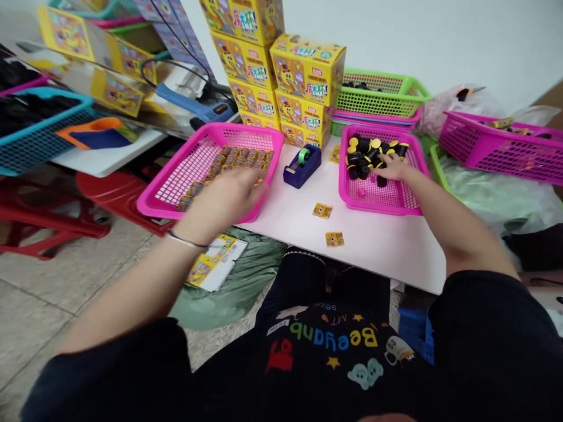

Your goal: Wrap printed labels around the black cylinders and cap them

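The person's left hand (pixel 222 199) lies palm-down over rows of small yellow-wrapped tubes (pixel 240 159) in a pink plastic basket (pixel 237 128) at the left end of the worktop (pixel 352 252). Its fingers hide what lies beneath, so I cannot tell whether that grip is closed. The right hand (pixel 393 167) reaches into a second pink basket (pixel 345 170), its grip loosely spread on a heap of black cylinders with yellow caps (pixel 365 155), nothing clearly held. They look light, stiff and smooth, apt to roll, best pinched by the barrel. A blue tape dispenser (pixel 302 167) stands between the baskets. The wrappers' print is too small to read.
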`<state>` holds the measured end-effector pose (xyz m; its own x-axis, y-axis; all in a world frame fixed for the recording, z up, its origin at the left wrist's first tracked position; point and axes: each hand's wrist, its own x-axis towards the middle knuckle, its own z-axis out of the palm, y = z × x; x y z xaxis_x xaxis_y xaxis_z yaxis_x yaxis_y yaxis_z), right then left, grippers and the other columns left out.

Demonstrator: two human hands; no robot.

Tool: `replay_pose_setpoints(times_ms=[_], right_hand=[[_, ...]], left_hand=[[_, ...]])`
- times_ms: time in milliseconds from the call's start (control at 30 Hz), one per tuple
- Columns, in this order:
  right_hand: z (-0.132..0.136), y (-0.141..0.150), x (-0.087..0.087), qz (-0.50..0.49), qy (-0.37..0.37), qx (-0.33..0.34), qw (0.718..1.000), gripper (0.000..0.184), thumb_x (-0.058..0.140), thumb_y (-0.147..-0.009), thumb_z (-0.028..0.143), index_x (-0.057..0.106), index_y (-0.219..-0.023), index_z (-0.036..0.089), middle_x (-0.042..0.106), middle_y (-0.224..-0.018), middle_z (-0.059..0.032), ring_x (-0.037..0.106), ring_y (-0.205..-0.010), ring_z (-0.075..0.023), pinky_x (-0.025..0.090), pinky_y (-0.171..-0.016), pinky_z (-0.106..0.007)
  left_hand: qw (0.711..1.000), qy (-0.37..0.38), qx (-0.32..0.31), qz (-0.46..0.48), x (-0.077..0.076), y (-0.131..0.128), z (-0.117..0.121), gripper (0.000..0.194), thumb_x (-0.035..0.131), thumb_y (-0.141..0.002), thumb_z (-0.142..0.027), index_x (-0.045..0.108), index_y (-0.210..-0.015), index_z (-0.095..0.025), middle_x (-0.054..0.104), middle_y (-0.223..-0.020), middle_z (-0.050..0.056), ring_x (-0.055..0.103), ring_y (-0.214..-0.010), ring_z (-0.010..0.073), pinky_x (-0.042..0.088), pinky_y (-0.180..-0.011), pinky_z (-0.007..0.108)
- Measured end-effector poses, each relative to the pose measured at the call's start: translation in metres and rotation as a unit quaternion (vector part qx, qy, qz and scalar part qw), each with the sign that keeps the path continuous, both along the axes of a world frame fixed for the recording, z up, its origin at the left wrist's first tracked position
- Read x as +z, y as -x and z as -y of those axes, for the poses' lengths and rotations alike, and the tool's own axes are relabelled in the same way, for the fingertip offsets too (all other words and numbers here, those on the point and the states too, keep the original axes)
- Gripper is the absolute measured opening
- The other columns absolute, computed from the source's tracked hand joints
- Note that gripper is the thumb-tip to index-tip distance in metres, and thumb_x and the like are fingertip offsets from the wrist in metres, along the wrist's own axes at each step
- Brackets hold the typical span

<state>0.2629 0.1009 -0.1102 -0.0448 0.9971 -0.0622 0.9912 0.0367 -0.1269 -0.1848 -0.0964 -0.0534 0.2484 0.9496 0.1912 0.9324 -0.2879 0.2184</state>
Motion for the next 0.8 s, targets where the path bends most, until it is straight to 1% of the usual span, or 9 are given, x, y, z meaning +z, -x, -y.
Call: replay_pose_setpoints(times_ms=[67,133,233,300,367,500,633,700,800], right_hand=[[0.001,0.006,-0.003,0.015,0.039,-0.006,0.999,0.096,0.08,-0.081,0.07,0.052,-0.161,0.024,0.042,-0.17,-0.0207,0.053,-0.154,-0.0504,0.044,-0.129,-0.067],[0.006,0.007,-0.001,0.023,0.073,-0.005,0.997,0.098,0.084,-0.076,0.066,0.052,-0.159,0.023,0.04,-0.17,-0.0201,0.064,-0.142,-0.0427,0.053,-0.124,-0.056],[0.021,0.003,0.008,0.032,0.111,0.023,0.993,0.088,0.085,-0.079,0.056,0.054,-0.154,0.023,0.045,-0.163,-0.02,0.074,-0.116,-0.0303,0.064,-0.106,-0.046],[0.035,-0.003,0.013,0.036,0.13,0.051,0.989,0.076,0.08,-0.084,0.051,0.058,-0.152,0.023,0.051,-0.157,-0.0192,0.074,-0.11,-0.0271,0.066,-0.099,-0.044],[0.05,-0.009,0.014,0.042,0.146,0.088,0.985,0.061,0.078,-0.088,0.046,0.067,-0.144,0.024,0.059,-0.148,-0.0164,0.073,-0.112,-0.0268,0.063,-0.103,-0.042],[0.071,-0.012,0.01,0.055,0.152,0.143,0.976,0.043,0.079,-0.086,0.039,0.081,-0.128,0.028,0.069,-0.131,-0.012,0.066,-0.129,-0.0328,0.055,-0.116,-0.046],[0.076,-0.009,0.012,0.052,0.118,0.16,0.979,0.031,0.081,-0.084,0.034,0.086,-0.114,0.025,0.072,-0.137,-0.0139,0.054,-0.149,-0.0387,0.043,-0.13,-0.053],[0.074,-0.009,0.017,0.042,0.096,0.151,0.983,0.029,0.08,-0.084,0.029,0.086,-0.113,0.023,0.074,-0.134,-0.0149,0.059,-0.146,-0.0382,0.045,-0.129,-0.052],[0.073,-0.006,0.032,0.019,0.044,0.108,0.993,0.044,0.072,-0.09,0.026,0.078,-0.133,0.022,0.079,-0.126,-0.0147,0.072,-0.128,-0.0363,0.057,-0.116,-0.053]], left_hand=[[0.989,0.052,-0.135,0.004,-0.02,-0.053,0.026,0.04,0.048,-0.11,-0.045,0.075,-0.131,-0.024,0.081,-0.137,0.007,0.078,-0.128,0.0229,0.059,-0.123,0.04],[0.958,0.102,-0.268,0.003,-0.046,-0.095,0.046,0.043,0.048,-0.112,-0.033,0.068,-0.147,-0.019,0.073,-0.152,0.014,0.074,-0.139,0.0261,0.061,-0.123,0.041],[0.943,0.11,-0.314,-0.003,-0.08,-0.129,0.064,0.049,0.051,-0.112,-0.035,0.063,-0.155,-0.016,0.058,-0.168,0.018,0.057,-0.159,0.033,0.052,-0.134,0.048],[0.941,0.108,-0.321,-0.004,-0.092,-0.133,0.069,0.046,0.048,-0.113,-0.032,0.064,-0.153,-0.018,0.058,-0.168,0.018,0.055,-0.16,0.034,0.051,-0.135,0.05],[0.938,0.107,-0.33,0.0,-0.096,-0.129,0.07,0.045,0.042,-0.111,-0.021,0.068,-0.148,-0.02,0.062,-0.163,0.017,0.059,-0.157,0.0338,0.053,-0.134,0.049],[0.931,0.107,-0.35,0.011,-0.093,-0.115,0.068,0.049,0.039,-0.105,-0.009,0.075,-0.136,-0.021,0.076,-0.146,0.018,0.067,-0.149,0.0337,0.057,-0.129,0.046],[0.929,0.098,-0.356,0.025,-0.095,-0.107,0.066,0.049,0.037,-0.105,-0.008,0.074,-0.134,-0.021,0.081,-0.13,0.015,0.079,-0.129,0.0276,0.065,-0.115,0.039],[0.932,0.085,-0.349,0.044,-0.098,-0.104,0.064,0.051,0.036,-0.105,-0.007,0.072,-0.139,-0.018,0.081,-0.129,0.015,0.08,-0.121,0.025,0.067,-0.109,0.037],[0.944,0.05,-0.315,0.081,-0.104,-0.102,0.057,0.05,0.04,-0.105,-0.01,0.067,-0.147,-0.015,0.078,-0.127,0.015,0.079,-0.115,0.0234,0.069,-0.103,0.037]])
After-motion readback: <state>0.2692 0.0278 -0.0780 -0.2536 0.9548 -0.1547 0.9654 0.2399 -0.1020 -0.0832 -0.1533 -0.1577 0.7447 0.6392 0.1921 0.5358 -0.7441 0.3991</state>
